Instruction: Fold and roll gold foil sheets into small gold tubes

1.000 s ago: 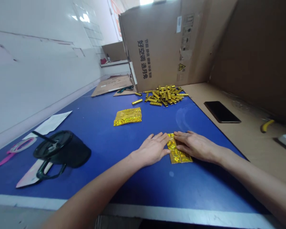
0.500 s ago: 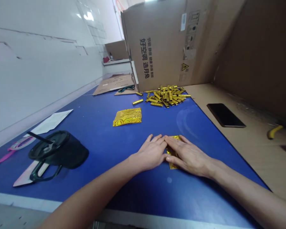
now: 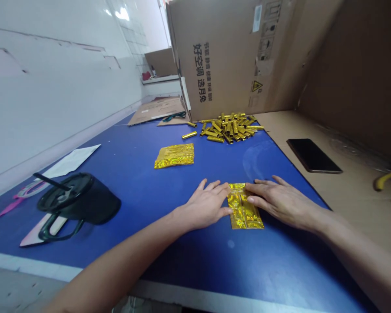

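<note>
A shiny gold foil sheet (image 3: 244, 213) with creases running down it lies flat on the blue tabletop (image 3: 195, 256) between my hands. My left hand (image 3: 208, 204) rests palm down with fingers spread, its thumb and fingertips on the sheet's left edge. On the right side, my right hand (image 3: 282, 202) touches the sheet with its thumb and fingertips, fingers stretched out. Farther off sits a flat stack of gold foil sheets (image 3: 175, 155). Behind it is a pile of small gold foil tubes (image 3: 233, 129), with a single gold tube (image 3: 189, 135) apart to its left.
A black mug (image 3: 94, 200) with a straw stands at the left, near a white paper (image 3: 72, 161) and a pink strap (image 3: 7, 211). A large cardboard box (image 3: 228, 61) rises at the back. A phone (image 3: 313, 155) lies on cardboard at the right.
My right hand has moved right, off the middle of the foil sheet, so more of the sheet shows. My left hand stays nearly in place. The view has shifted slightly.
</note>
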`<action>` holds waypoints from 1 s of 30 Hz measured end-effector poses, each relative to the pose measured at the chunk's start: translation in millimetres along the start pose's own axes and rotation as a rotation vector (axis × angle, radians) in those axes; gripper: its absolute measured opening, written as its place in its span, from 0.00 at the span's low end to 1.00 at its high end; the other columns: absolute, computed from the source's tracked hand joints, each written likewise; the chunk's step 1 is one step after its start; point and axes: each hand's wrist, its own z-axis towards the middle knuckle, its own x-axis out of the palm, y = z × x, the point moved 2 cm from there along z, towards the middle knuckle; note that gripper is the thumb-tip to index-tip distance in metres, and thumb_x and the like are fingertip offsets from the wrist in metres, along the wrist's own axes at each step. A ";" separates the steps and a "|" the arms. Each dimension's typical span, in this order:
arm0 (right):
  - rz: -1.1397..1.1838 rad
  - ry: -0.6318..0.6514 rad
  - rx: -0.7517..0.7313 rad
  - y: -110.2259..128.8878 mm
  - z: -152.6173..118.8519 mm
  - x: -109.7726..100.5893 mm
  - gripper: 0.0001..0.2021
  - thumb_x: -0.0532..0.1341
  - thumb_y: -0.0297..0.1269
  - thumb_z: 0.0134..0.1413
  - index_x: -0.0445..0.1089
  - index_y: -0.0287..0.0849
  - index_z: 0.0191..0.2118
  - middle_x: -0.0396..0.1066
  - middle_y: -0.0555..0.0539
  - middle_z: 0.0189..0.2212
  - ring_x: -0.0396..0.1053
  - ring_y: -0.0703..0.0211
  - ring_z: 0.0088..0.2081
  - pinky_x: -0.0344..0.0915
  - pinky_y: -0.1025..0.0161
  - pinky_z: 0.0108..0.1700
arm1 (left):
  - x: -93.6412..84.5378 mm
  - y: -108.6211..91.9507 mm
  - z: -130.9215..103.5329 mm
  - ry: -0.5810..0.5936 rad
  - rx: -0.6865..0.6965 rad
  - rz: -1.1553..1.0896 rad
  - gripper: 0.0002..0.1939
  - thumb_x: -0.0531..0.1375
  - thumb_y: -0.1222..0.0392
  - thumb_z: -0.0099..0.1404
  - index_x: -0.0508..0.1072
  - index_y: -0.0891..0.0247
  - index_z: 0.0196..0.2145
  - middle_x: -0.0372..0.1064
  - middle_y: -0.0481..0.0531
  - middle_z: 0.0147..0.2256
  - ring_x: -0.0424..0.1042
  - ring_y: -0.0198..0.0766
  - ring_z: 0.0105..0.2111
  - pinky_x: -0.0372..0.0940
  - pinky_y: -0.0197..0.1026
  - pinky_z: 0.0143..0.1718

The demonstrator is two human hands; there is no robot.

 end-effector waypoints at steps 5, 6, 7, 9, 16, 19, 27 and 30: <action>-0.028 -0.011 0.023 -1.2 1.4 1.1 0.23 0.41 0.51 0.56 0.60 0.48 0.51 0.65 0.46 0.48 0.54 0.50 0.54 0.42 0.41 0.54 | -1.0 4.4 0.3 0.014 0.006 -0.048 0.25 0.49 0.49 0.61 0.52 0.61 0.54 0.53 0.54 0.54 0.48 0.46 0.55 0.41 0.56 0.53; -0.019 -0.013 0.022 -1.6 1.9 2.0 0.24 0.40 0.51 0.56 0.60 0.48 0.51 0.64 0.46 0.49 0.52 0.50 0.54 0.42 0.41 0.54 | -0.8 4.8 0.4 0.007 0.005 -0.055 0.25 0.49 0.49 0.61 0.52 0.61 0.54 0.53 0.54 0.54 0.48 0.46 0.55 0.42 0.56 0.53; -0.008 -0.014 0.020 -2.0 2.4 3.3 0.24 0.40 0.52 0.56 0.58 0.48 0.52 0.63 0.46 0.50 0.51 0.49 0.55 0.42 0.41 0.54 | -0.5 5.0 0.4 -0.002 0.002 -0.060 0.25 0.49 0.49 0.61 0.52 0.61 0.53 0.53 0.54 0.54 0.48 0.46 0.55 0.42 0.56 0.53; 0.015 -0.010 0.012 -2.8 3.5 7.3 0.26 0.40 0.53 0.55 0.55 0.47 0.55 0.59 0.46 0.53 0.48 0.48 0.56 0.41 0.40 0.54 | 0.6 5.4 0.6 -0.024 -0.010 -0.062 0.24 0.48 0.49 0.62 0.52 0.61 0.53 0.53 0.54 0.54 0.48 0.46 0.55 0.41 0.57 0.53; -0.018 0.010 -0.001 -4.6 5.0 18.4 0.29 0.41 0.54 0.54 0.48 0.46 0.58 0.46 0.46 0.58 0.41 0.47 0.58 0.39 0.39 0.54 | 5.5 12.9 2.4 -0.034 -0.011 0.010 0.28 0.45 0.42 0.60 0.52 0.58 0.54 0.50 0.53 0.56 0.45 0.50 0.56 0.37 0.61 0.52; -0.045 0.003 -0.002 -3.7 4.9 18.4 0.29 0.42 0.54 0.53 0.49 0.47 0.58 0.46 0.46 0.58 0.41 0.47 0.58 0.40 0.39 0.54 | 7.8 12.6 2.0 -0.034 -0.010 0.029 0.29 0.46 0.42 0.60 0.52 0.59 0.55 0.49 0.54 0.56 0.45 0.50 0.56 0.38 0.60 0.52; -0.074 0.011 0.000 -5.1 4.8 20.2 0.29 0.41 0.54 0.54 0.48 0.46 0.58 0.45 0.47 0.59 0.42 0.46 0.58 0.41 0.38 0.54 | 8.2 -1.2 -3.7 -0.093 0.131 0.050 0.17 0.49 0.55 0.63 0.61 0.65 0.48 0.58 0.54 0.52 0.53 0.38 0.53 0.45 0.45 0.54; -0.078 0.014 -0.001 -5.1 4.6 21.4 0.29 0.41 0.55 0.53 0.47 0.46 0.58 0.45 0.48 0.59 0.41 0.46 0.58 0.41 0.39 0.54 | 4.8 -3.7 -6.9 -0.086 0.170 0.020 0.16 0.50 0.56 0.63 0.63 0.65 0.46 0.60 0.54 0.50 0.56 0.37 0.51 0.45 0.44 0.54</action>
